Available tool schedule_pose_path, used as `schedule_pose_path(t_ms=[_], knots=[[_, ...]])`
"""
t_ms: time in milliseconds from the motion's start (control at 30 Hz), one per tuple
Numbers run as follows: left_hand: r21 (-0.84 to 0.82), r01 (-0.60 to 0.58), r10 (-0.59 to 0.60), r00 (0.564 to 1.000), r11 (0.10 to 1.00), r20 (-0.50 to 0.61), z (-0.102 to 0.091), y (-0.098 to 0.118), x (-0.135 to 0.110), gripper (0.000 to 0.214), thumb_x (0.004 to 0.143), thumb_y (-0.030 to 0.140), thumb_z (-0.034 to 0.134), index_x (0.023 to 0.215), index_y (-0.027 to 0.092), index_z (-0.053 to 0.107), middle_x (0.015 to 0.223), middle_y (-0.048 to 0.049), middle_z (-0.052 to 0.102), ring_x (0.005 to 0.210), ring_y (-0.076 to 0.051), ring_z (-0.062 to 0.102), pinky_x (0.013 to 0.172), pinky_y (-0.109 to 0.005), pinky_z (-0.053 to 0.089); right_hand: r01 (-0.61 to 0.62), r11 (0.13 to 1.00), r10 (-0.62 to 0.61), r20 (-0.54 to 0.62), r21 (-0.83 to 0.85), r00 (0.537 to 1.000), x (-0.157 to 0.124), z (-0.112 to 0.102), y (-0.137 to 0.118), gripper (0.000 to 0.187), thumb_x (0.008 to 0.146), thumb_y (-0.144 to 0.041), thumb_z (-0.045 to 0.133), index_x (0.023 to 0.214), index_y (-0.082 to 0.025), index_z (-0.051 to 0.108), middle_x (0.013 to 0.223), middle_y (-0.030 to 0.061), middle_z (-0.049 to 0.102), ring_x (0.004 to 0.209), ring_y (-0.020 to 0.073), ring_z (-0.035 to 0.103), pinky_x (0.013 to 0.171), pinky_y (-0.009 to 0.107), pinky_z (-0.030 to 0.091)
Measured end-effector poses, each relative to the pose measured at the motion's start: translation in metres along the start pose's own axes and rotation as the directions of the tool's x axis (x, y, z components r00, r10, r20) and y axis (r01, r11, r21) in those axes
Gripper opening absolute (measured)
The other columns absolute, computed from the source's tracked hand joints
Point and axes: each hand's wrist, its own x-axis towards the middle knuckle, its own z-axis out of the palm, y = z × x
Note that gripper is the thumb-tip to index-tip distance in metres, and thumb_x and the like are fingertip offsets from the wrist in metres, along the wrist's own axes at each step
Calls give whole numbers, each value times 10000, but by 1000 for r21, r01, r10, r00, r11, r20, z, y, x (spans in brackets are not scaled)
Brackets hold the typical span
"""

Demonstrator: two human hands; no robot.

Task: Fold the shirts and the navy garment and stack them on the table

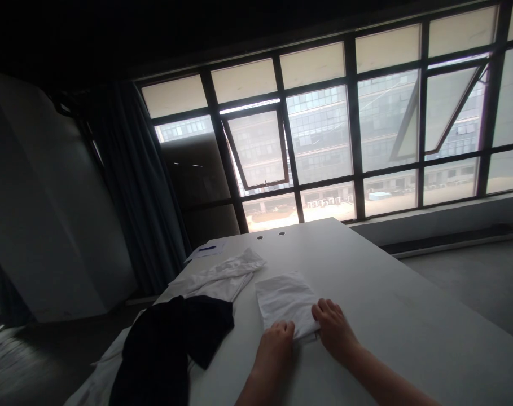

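A folded white cloth lies flat on the white table, a little in front of me. My left hand rests on its near edge with the fingers curled down onto the fabric. My right hand presses on the near right corner of the same cloth, fingers bent and close together. Neither hand lifts the cloth off the table.
A black garment is heaped at the table's left edge, over a loose white garment. A sheet of paper with a blue pen lies at the far left corner. Large windows and a dark curtain stand beyond.
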Motion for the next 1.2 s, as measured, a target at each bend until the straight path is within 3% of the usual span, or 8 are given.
schedule_pose_path(t_ms=[233, 467, 667, 800, 900, 967, 1033, 1200], knots=[[51, 44, -46, 998, 998, 38, -17, -23, -11, 379, 838, 11, 424, 1016, 236, 671, 1037, -66, 709, 980, -235, 677, 807, -310, 495, -34, 999, 31, 96, 30, 995, 7, 3, 23, 431, 739, 104, 388, 930, -222, 595, 976, 49, 630, 904, 186, 570, 748, 266, 349], [58, 22, -26, 996, 998, 80, -18, -18, -15, 344, 839, 66, 468, 948, 236, 746, 996, -83, 740, 960, -258, 681, 860, -372, 506, 47, 986, -75, 175, 162, 982, 9, -9, 39, 415, 690, 43, 428, 946, -227, 609, 1009, 28, 624, 895, 161, 587, 797, 245, 397], [-5, -133, 133, 991, 991, 32, -11, -19, -18, 346, 758, 133, 596, 1037, 218, 783, 1449, -98, 581, 1421, -300, 418, 1220, -443, 273, 28, 936, -148, 323, 350, 935, 15, -24, 63, 366, 639, -105, 571, 946, -246, 711, 966, 13, 609, 931, 197, 581, 844, 298, 440], [-103, -101, 110, 990, 990, 84, -9, -28, -21, 391, 650, 109, 636, 992, 225, 787, 1545, -61, 510, 1423, -291, 445, 1226, -394, 301, 3, 925, -168, 402, 380, 900, 20, -32, 76, 351, 619, -142, 615, 907, -263, 776, 867, -25, 629, 790, 156, 589, 719, 251, 452], [-174, -83, 111, 981, 981, 161, -18, -31, -23, 211, 625, 186, 716, 817, 258, 765, 1462, -16, 596, 1317, -293, 550, 1113, -348, 432, -20, 926, -156, 430, 377, 889, 22, -38, 77, 163, 690, -227, 655, 787, -235, 786, 733, -30, 643, 661, 137, 583, 644, 239, 449], [-182, 1, 25, 989, 983, 145, -24, -29, -21, 95, 725, 303, 709, 812, 277, 738, 1203, -5, 734, 1097, -246, 665, 952, -311, 511, -37, 939, -104, 384, 342, 917, 23, -38, 68, 161, 761, -282, 634, 694, -196, 752, 693, 2, 653, 653, 157, 600, 667, 270, 473], [-159, 135, -124, 989, 978, 74, -25, -27, -16, 188, 894, 377, 564, 928, 277, 719, 994, -13, 755, 922, -216, 688, 840, -301, 516, -50, 952, -39, 281, 303, 959, 22, -32, 52, 238, 845, -298, 559, 774, -179, 751, 843, 63, 709, 819, 210, 651, 812, 333, 500], [-48, 414, -417, 902, 909, -110, -5, -36, -3, 365, 991, 310, 443, 1292, 151, 576, 1274, -176, 655, 1142, -283, 637, 945, -356, 458, 95, 962, -123, 98, 256, 988, 10, 3, 15, 488, 911, -346, 562, 1383, -233, 613, 1515, 136, 530, 1409, 305, 454, 1161, 486, 355]])
